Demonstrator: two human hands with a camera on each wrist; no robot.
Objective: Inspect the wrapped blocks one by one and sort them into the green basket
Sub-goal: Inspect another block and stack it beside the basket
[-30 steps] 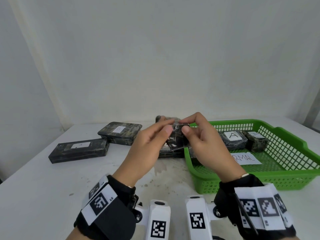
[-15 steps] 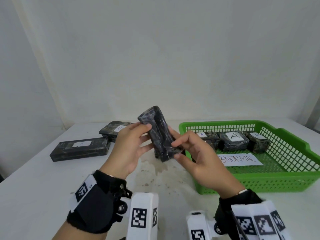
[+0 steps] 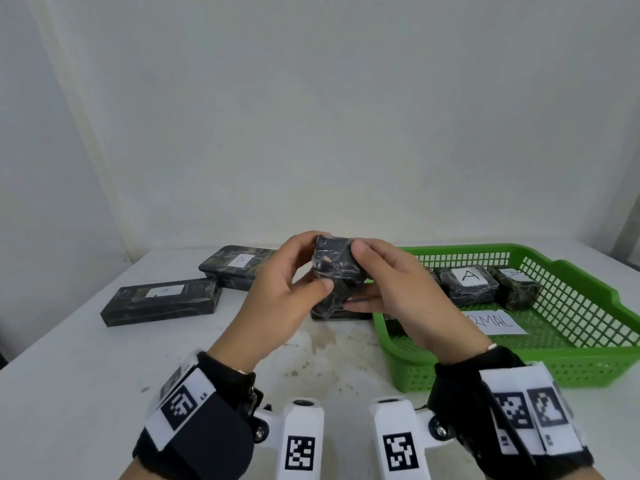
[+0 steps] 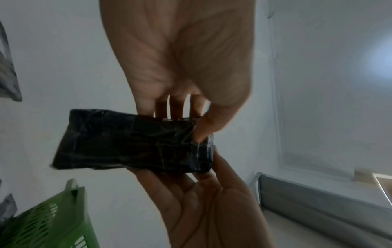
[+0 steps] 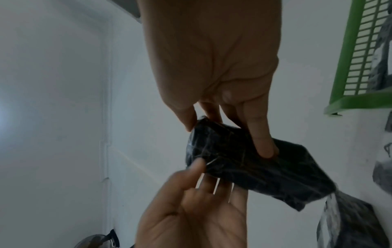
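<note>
Wrapped block held above worktop, 9 o'clock of green basket | left hand, right hand both pinching its ends | judged rigid, light; film slick: grip short ends.

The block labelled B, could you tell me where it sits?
In the head view, the block labelled B lies far left on the table, behind another labelled block.

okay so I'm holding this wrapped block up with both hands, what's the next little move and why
Probably turn the wrapped block over. The left hand and right hand both grip it above the table, and no label shows on any face in view, unlike the labelled blocks already in the green basket.
</note>
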